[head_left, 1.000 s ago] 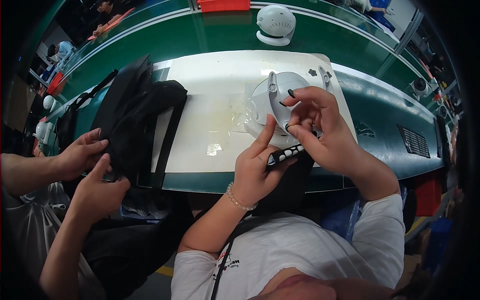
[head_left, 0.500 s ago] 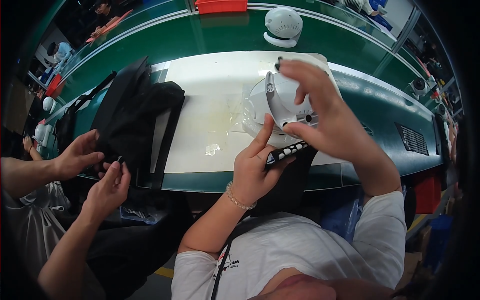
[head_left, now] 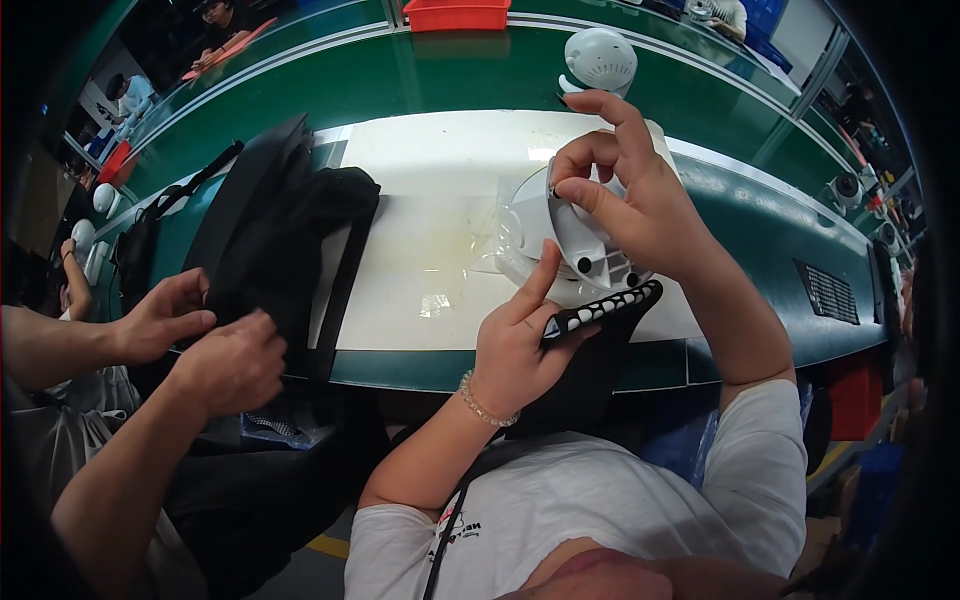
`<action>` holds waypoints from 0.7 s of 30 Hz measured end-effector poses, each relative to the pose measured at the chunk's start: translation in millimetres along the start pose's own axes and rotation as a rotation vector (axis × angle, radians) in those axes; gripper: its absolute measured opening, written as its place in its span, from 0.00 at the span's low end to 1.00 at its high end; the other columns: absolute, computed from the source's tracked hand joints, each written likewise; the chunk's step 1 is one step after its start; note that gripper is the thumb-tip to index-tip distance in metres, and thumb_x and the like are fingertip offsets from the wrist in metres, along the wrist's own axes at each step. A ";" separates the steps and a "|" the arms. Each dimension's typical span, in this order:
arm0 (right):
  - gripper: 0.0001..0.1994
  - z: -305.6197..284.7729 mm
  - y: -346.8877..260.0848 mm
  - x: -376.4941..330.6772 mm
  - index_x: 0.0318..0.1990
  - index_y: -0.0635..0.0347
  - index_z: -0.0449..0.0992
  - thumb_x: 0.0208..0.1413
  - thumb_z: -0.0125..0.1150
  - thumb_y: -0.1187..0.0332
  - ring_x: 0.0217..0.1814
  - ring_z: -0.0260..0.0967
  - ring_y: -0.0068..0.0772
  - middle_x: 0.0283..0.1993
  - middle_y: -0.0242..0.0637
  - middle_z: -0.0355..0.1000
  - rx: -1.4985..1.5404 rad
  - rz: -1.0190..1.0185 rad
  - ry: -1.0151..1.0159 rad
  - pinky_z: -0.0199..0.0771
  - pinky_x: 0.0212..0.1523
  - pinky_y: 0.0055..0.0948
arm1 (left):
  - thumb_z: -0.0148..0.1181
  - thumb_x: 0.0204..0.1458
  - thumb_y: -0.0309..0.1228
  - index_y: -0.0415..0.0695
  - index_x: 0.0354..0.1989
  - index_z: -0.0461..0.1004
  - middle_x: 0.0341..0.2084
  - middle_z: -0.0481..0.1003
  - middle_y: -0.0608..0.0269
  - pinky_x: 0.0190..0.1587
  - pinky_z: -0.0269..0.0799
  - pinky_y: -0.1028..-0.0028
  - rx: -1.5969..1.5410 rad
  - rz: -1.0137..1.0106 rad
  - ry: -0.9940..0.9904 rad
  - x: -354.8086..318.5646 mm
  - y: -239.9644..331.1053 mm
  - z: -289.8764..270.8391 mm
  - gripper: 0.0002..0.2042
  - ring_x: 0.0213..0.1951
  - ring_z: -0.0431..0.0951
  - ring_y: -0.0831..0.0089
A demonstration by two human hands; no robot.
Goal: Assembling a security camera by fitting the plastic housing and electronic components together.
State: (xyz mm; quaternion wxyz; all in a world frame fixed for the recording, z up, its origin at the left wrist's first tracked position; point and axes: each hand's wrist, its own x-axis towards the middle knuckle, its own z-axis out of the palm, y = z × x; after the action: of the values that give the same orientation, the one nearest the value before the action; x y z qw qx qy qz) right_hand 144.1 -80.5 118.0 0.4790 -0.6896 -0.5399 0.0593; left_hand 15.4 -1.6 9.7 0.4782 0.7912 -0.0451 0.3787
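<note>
My left hand (head_left: 520, 345) grips a black sheet with white round spots (head_left: 610, 308) along its edge; its index finger points up against the white part. A white device lies on the mat with its curved stand (head_left: 570, 228) turned up. Black round pads (head_left: 584, 265) sit on the lower part of the stand. My right hand (head_left: 625, 190) is over the device, thumb and a bent finger closed at the stand's upper end, the index finger raised. Clear plastic film (head_left: 485, 250) lies under the device.
A co-worker's hands (head_left: 225, 360) work at a black fabric bag (head_left: 280, 220) on the left. A similar white device (head_left: 600, 60) stands on the green bench behind. A red bin (head_left: 457, 14) is at the back, a black grille (head_left: 827, 291) at right.
My right hand's thumb has moved from the lower part of the stand up to its upper end, and the fingers have curled in. Black pads now show on the stand.
</note>
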 end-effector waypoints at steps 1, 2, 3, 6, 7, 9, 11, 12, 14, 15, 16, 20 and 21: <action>0.26 0.0 0.6 0.9 0.54 0.56 0.50 0.48 0.52 0.74 0.32 0.61 0.24 0.30 0.32 0.68 -0.002 0.014 -0.004 0.60 0.38 0.25 | 0.64 0.34 0.26 0.38 0.23 0.72 0.55 0.58 0.53 0.33 0.70 0.74 -0.007 -0.021 -0.006 -0.1 0.7 0.2 0.08 0.34 0.75 0.61; 0.26 0.1 1.4 0.9 0.54 0.56 0.50 0.48 0.52 0.74 0.32 0.61 0.24 0.30 0.32 0.68 -0.003 0.014 -0.004 0.60 0.38 0.25 | 0.64 0.34 0.26 0.38 0.23 0.72 0.55 0.58 0.53 0.33 0.70 0.74 -0.008 -0.021 -0.006 0.1 0.6 0.6 0.08 0.34 0.75 0.61; 0.26 0.3 2.5 0.4 0.54 0.55 0.50 0.48 0.52 0.74 0.32 0.61 0.24 0.30 0.32 0.68 0.009 0.025 0.009 0.60 0.38 0.24 | 0.64 0.34 0.26 0.38 0.22 0.71 0.55 0.58 0.53 0.33 0.70 0.74 -0.008 -0.028 -0.012 0.1 0.3 1.0 0.08 0.34 0.75 0.61; 0.25 2.3 7.0 0.4 0.54 0.55 0.51 0.49 0.52 0.73 0.32 0.62 0.23 0.30 0.31 0.69 0.077 0.050 0.036 0.61 0.37 0.23 | 0.64 0.34 0.26 0.37 0.21 0.71 0.55 0.58 0.53 0.33 0.70 0.74 -0.013 -0.031 -0.012 0.2 -1.3 2.1 0.09 0.34 0.75 0.61; 0.25 2.8 8.2 0.6 0.54 0.55 0.51 0.49 0.52 0.73 0.31 0.62 0.22 0.30 0.31 0.69 0.132 0.064 0.050 0.61 0.36 0.23 | 0.64 0.34 0.26 0.37 0.20 0.70 0.55 0.58 0.53 0.33 0.70 0.74 -0.020 -0.024 -0.007 0.3 -1.7 2.3 0.09 0.34 0.75 0.60; 0.25 2.9 10.3 1.6 0.54 0.55 0.51 0.49 0.53 0.73 0.31 0.63 0.22 0.30 0.30 0.69 0.132 0.059 0.056 0.61 0.35 0.23 | 0.64 0.34 0.26 0.37 0.20 0.70 0.55 0.58 0.52 0.33 0.70 0.74 -0.019 -0.033 -0.014 0.6 -0.9 2.0 0.09 0.34 0.75 0.60; 0.25 2.5 9.8 1.8 0.54 0.55 0.51 0.49 0.53 0.72 0.31 0.63 0.22 0.30 0.30 0.69 0.132 0.055 0.062 0.61 0.35 0.22 | 0.64 0.33 0.26 0.37 0.20 0.70 0.55 0.58 0.52 0.33 0.70 0.74 -0.017 -0.043 -0.019 0.3 -0.8 1.8 0.09 0.34 0.75 0.60; 0.25 1.2 6.6 1.5 0.54 0.54 0.51 0.49 0.53 0.73 0.32 0.64 0.23 0.30 0.30 0.69 0.060 0.048 0.046 0.62 0.35 0.23 | 0.64 0.33 0.26 0.37 0.20 0.70 0.55 0.58 0.52 0.33 0.70 0.74 -0.017 -0.045 -0.018 -0.1 -0.9 1.6 0.09 0.34 0.75 0.60; 0.25 0.2 1.6 -0.6 0.54 0.54 0.51 0.48 0.53 0.73 0.32 0.64 0.23 0.29 0.31 0.69 -0.013 0.042 0.031 0.62 0.35 0.23 | 0.64 0.33 0.26 0.37 0.20 0.70 0.55 0.58 0.52 0.33 0.70 0.74 -0.017 -0.047 -0.019 -0.4 -1.0 1.6 0.09 0.34 0.75 0.60; 0.25 0.1 -0.5 -2.7 0.54 0.57 0.53 0.48 0.54 0.74 0.33 0.64 0.21 0.30 0.31 0.69 -0.061 -0.003 0.036 0.60 0.37 0.23 | 0.64 0.33 0.26 0.37 0.20 0.70 0.55 0.58 0.52 0.33 0.70 0.74 -0.023 -0.044 -0.017 -0.3 -0.9 1.8 0.09 0.34 0.75 0.60; 0.25 -0.2 -1.6 -3.9 0.54 0.59 0.54 0.48 0.55 0.74 0.34 0.64 0.18 0.31 0.31 0.69 -0.109 -0.048 0.041 0.59 0.40 0.23 | 0.64 0.33 0.26 0.36 0.21 0.70 0.55 0.58 0.51 0.33 0.70 0.74 -0.029 -0.040 -0.016 -0.1 -0.8 2.2 0.09 0.34 0.75 0.60; 0.22 -4.0 -1.1 -13.9 0.51 0.59 0.61 0.46 0.57 0.74 0.39 0.67 0.27 0.38 0.35 0.72 -0.579 -0.392 0.033 0.59 0.44 0.28 | 0.64 0.33 0.25 0.36 0.22 0.71 0.55 0.58 0.51 0.33 0.70 0.74 -0.021 -0.033 -0.011 -0.1 0.3 0.6 0.09 0.34 0.75 0.60; 0.22 -4.8 -4.2 -15.8 0.51 0.59 0.61 0.46 0.57 0.74 0.39 0.67 0.27 0.38 0.35 0.72 -0.577 -0.394 0.032 0.59 0.44 0.28 | 0.64 0.33 0.25 0.37 0.23 0.71 0.55 0.58 0.51 0.33 0.70 0.74 -0.016 -0.038 -0.015 -0.2 0.4 -1.0 0.09 0.34 0.75 0.59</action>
State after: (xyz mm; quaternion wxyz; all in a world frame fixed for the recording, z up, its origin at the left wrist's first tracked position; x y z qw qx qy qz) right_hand 137.6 -96.2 116.8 0.2749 -0.6800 -0.6495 -0.2004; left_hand 14.5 -1.0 10.1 0.4914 0.7907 -0.0367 0.3633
